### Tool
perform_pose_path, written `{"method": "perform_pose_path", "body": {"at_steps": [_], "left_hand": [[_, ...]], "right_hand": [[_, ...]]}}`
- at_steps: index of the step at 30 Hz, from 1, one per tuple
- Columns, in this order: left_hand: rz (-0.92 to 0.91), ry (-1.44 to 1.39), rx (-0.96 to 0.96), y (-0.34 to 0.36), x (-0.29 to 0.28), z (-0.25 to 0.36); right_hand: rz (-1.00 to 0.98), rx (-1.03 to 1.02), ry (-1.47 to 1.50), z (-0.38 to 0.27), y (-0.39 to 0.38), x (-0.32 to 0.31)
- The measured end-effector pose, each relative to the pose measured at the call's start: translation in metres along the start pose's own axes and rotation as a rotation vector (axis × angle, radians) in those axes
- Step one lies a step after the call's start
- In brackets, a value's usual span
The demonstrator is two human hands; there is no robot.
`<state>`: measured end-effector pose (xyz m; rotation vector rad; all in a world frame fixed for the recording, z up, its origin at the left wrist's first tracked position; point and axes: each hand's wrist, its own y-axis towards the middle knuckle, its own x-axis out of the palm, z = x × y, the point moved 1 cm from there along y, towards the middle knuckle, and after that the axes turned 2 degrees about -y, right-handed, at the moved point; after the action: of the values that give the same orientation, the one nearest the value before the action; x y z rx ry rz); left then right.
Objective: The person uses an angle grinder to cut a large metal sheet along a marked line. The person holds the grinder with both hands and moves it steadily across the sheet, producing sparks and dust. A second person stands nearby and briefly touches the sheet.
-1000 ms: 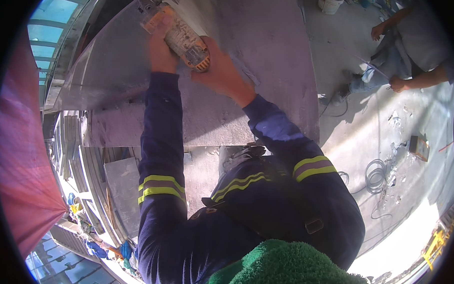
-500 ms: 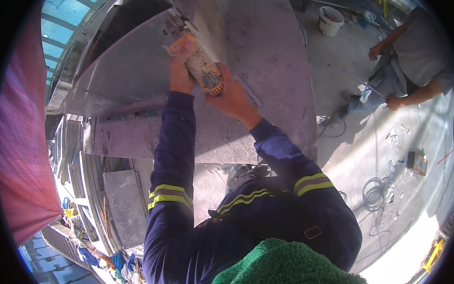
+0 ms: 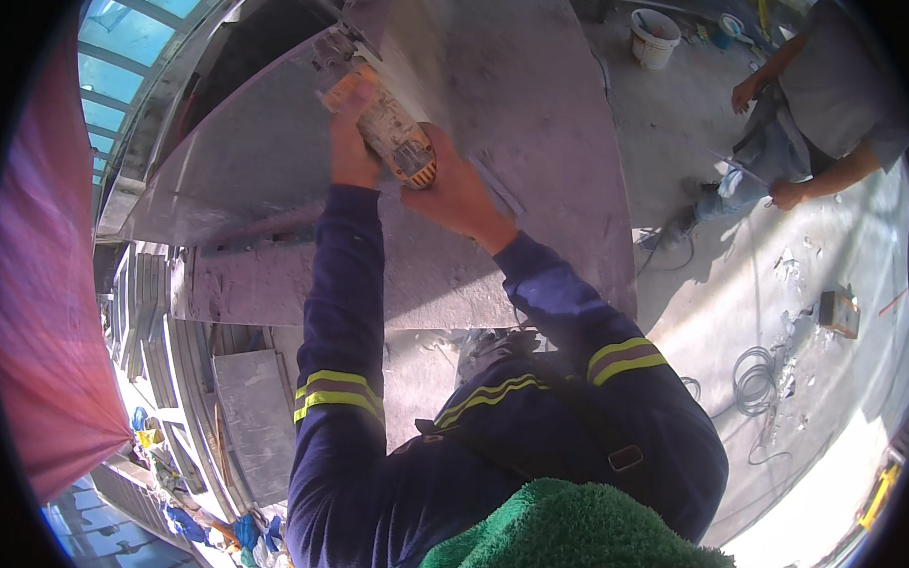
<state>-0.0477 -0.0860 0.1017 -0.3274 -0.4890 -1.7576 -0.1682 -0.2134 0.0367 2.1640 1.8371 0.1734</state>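
Note:
A dust-covered orange angle grinder (image 3: 394,131) is held in both hands over a large grey slab (image 3: 531,181). My left hand (image 3: 353,137) wraps round its body toward the far end. My right hand (image 3: 456,189) grips the near, vented end. The grinder's metal head is over the far left part of the slab, and a pale dusty streak spreads beside it. Dust and the tool itself hide where its disc meets the slab.
A grey panel (image 3: 254,421) and stacked strips (image 3: 156,344) stand left. Along the right, a person (image 3: 829,101) holds a thin long tool near a white bucket (image 3: 655,39). Coiled cable (image 3: 754,382) and a small box (image 3: 838,314) lie on the floor. A red sheet (image 3: 49,278) hangs at far left.
Both hands and the grinder have shifted slightly left and toward the far side in the picture. The grip is unchanged. The other person's held tool has tilted a little.

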Motion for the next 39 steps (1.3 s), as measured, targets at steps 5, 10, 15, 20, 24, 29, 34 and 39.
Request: {"method": "perform_pose_path", "body": {"at_steps": [5,10,15,20,24,29,34,39], "left_hand": [[0.010,0.010,0.029,0.002,0.003,0.002],[-0.033,0.041,0.042,0.003,0.007,0.006],[-0.032,0.037,0.051,0.003,0.010,0.010],[0.023,0.068,0.053,0.001,0.011,0.015],[0.052,0.039,0.035,0.003,0.009,0.009],[0.000,0.076,0.048,0.004,0.001,0.000],[-0.014,0.030,0.036,0.002,-0.001,-0.003],[-0.011,0.005,0.024,0.001,-0.001,-0.005]], "right_hand": [[-0.013,-0.005,0.020,0.000,0.002,-0.001],[-0.018,0.001,0.032,-0.003,0.005,-0.002],[-0.011,-0.003,0.041,-0.004,0.006,-0.001],[-0.029,-0.034,0.082,-0.001,0.012,0.000],[-0.005,-0.038,0.084,-0.002,0.011,0.000],[-0.034,0.033,0.020,0.000,0.007,-0.001],[-0.014,0.004,0.012,0.009,0.005,0.002],[0.014,-0.052,0.031,0.013,0.004,0.004]]}}
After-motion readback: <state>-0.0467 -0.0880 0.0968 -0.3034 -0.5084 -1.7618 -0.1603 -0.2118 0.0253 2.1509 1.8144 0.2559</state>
